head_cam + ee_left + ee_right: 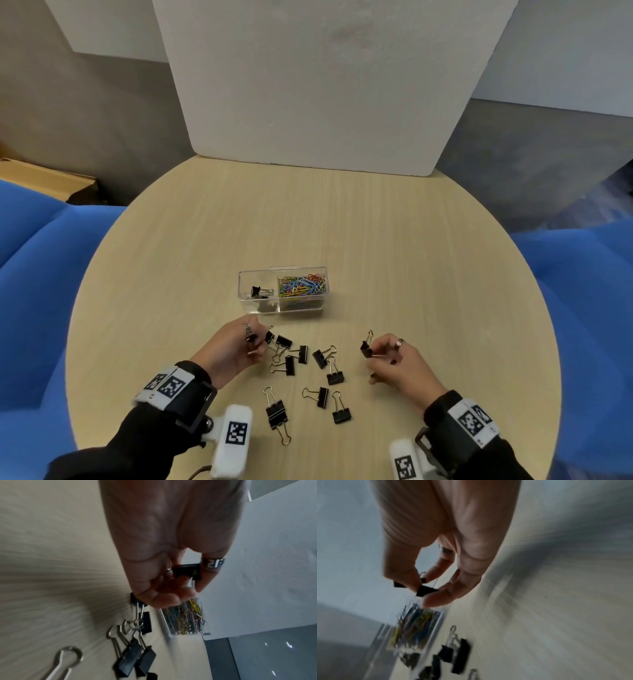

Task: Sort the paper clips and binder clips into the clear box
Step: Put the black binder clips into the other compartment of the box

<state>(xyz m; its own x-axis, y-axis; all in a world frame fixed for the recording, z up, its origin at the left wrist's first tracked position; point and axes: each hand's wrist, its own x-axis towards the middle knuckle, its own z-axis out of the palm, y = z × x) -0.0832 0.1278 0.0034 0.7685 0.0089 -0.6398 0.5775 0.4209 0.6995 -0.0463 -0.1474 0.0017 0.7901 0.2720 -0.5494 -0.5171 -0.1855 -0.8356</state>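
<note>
The clear box stands mid-table, with coloured paper clips in its right compartment and a black binder clip in its left one. Several black binder clips lie scattered on the table in front of the box. My left hand pinches a black binder clip just below the box's left end. My right hand pinches another black binder clip, lifted off the table to the right of the pile; the right wrist view shows this clip between thumb and fingers.
A round wooden table holds everything. A white foam board stands upright at its far edge. Blue chairs flank the table left and right. Wrist cameras with marker tags sit near the table's front edge.
</note>
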